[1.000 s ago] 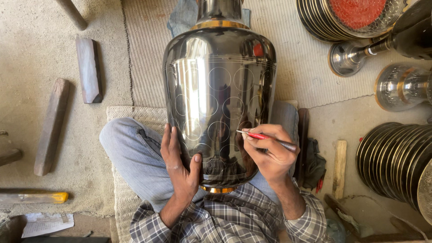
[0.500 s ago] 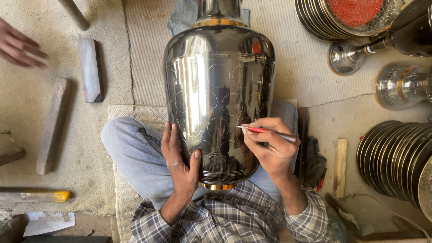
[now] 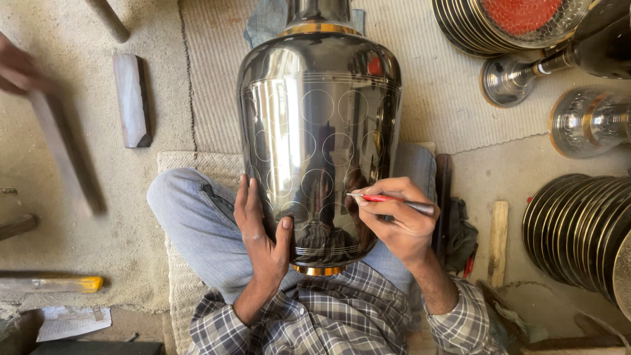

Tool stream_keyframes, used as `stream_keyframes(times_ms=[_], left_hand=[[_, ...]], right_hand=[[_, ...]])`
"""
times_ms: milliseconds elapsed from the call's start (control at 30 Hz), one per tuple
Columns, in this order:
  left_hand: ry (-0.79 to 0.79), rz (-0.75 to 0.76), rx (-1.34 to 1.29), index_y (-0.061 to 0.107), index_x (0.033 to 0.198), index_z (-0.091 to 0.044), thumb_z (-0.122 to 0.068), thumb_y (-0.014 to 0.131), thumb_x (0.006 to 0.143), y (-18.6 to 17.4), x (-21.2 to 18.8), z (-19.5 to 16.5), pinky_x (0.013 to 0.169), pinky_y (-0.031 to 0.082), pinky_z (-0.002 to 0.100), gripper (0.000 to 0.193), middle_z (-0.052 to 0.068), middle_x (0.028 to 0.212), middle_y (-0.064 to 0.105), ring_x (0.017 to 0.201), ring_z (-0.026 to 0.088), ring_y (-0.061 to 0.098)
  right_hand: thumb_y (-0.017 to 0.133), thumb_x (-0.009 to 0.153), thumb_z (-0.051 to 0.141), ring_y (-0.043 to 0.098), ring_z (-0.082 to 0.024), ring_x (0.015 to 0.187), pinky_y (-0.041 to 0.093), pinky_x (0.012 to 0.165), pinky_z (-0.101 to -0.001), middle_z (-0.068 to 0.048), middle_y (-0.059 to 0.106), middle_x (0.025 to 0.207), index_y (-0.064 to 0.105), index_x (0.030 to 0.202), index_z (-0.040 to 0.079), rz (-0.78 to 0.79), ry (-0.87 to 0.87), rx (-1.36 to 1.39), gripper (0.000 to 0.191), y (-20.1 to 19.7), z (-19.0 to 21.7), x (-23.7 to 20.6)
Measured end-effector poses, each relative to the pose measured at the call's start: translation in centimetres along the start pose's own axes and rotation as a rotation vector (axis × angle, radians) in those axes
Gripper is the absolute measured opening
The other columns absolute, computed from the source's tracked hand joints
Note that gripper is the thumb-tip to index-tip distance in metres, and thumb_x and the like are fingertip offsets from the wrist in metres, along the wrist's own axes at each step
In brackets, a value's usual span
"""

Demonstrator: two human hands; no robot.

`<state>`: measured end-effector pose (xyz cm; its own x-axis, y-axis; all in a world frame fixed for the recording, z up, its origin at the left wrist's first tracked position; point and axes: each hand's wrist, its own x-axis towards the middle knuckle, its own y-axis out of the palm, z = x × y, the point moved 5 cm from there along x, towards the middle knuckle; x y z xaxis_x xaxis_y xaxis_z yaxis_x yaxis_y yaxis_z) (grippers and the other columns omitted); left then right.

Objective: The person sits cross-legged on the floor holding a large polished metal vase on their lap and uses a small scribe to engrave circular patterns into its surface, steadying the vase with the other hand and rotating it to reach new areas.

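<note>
the left hand lies spread flat against the dark metal vase resting on the lap. the right hand pinches a red-handled engraving tool, tip touching the vase. beyond, stacked plates lie on the floor.

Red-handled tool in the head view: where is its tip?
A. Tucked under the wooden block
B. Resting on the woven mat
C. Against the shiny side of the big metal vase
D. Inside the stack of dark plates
C: the right hand grips the red-handled tool with its tip against the wall of the big metal vase, among the scribed circles, while the left hand steadies the vase from the other side.
</note>
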<state>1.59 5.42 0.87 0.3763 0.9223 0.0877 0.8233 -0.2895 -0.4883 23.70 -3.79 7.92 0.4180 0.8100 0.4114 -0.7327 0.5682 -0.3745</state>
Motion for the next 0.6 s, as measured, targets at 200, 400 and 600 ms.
stream_keyframes(times_ms=[200, 400, 600], left_hand=[[0.002, -0.004, -0.012, 0.032, 0.162, 0.000, -0.048, 0.055, 0.104, -0.03, 0.14, -0.31, 0.129, 0.029, 0.057, 0.079, 0.027, 0.169, 0.026, 0.158, 0.043, 0.028], [0.000, 0.006, -0.007, 0.032, 0.162, 0.000, -0.048, 0.054, 0.105, -0.07, 0.06, -0.25, 0.129, 0.029, 0.057, 0.078, 0.027, 0.169, 0.025, 0.158, 0.044, 0.028], [0.012, -0.006, -0.004, 0.032, 0.162, -0.001, -0.051, 0.052, 0.105, 0.24, 0.03, 0.18, 0.129, 0.031, 0.058, 0.079, 0.028, 0.169, 0.024, 0.159, 0.044, 0.027]], right_hand=[[0.086, 0.081, -0.007, 0.078, -0.021, 0.094, 0.065, 0.080, -0.0260, -0.010, 0.068, 0.106, 0.071, 0.088, 0.003, 0.015, -0.008, -0.045, 0.020, -0.01, 0.41, 0.98], [0.087, 0.081, -0.006, 0.077, -0.019, 0.093, 0.066, 0.080, -0.0257, -0.009, 0.069, 0.105, 0.071, 0.088, 0.004, 0.031, -0.021, -0.070, 0.020, -0.06, 0.72, 1.14], [0.086, 0.081, -0.005, 0.078, -0.022, 0.096, 0.069, 0.080, -0.0264, -0.010, 0.068, 0.105, 0.070, 0.086, 0.004, 0.050, -0.018, -0.058, 0.019, 0.02, 0.32, 0.71]])
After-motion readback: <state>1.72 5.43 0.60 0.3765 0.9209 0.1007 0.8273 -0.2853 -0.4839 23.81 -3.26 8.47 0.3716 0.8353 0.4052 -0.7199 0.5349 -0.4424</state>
